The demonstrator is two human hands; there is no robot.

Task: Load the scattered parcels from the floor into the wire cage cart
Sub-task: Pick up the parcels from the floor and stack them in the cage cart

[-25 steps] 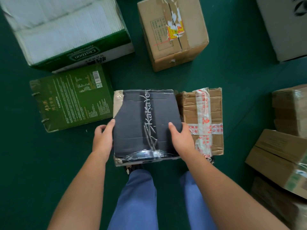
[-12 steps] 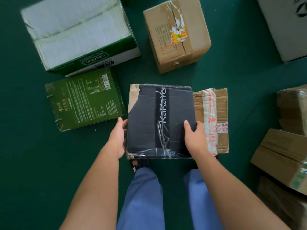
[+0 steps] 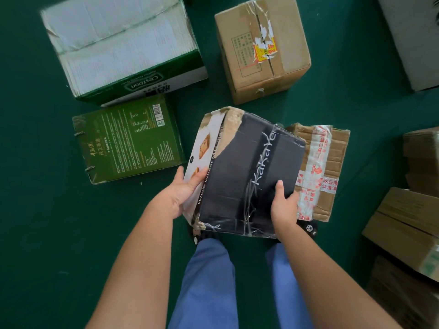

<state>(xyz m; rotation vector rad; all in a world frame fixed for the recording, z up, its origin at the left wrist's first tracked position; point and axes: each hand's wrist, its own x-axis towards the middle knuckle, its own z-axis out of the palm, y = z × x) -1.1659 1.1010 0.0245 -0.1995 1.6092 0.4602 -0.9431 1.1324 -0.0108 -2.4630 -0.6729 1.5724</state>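
A black taped box (image 3: 247, 172) with white lettering is lifted off the green floor and tilted, so its white left side shows. My left hand (image 3: 184, 191) holds that white side, fingers spread along it. My right hand (image 3: 283, 205) grips the box's right edge with the thumb on top. Just to its right, a flat brown parcel (image 3: 330, 167) with red-printed tape lies on the floor. No wire cage cart is in view.
A flat green box (image 3: 128, 138) lies to the left. Beyond it stands a big white and green carton (image 3: 123, 46), and a brown carton (image 3: 261, 46) sits ahead. Several brown cartons (image 3: 408, 224) stack at the right, with a white box (image 3: 413, 36) at the far right.
The black box has come up off the floor and tilted to the right, baring its white side. Both hands rose with it, and the view shifted so the floor parcels slid rightward.
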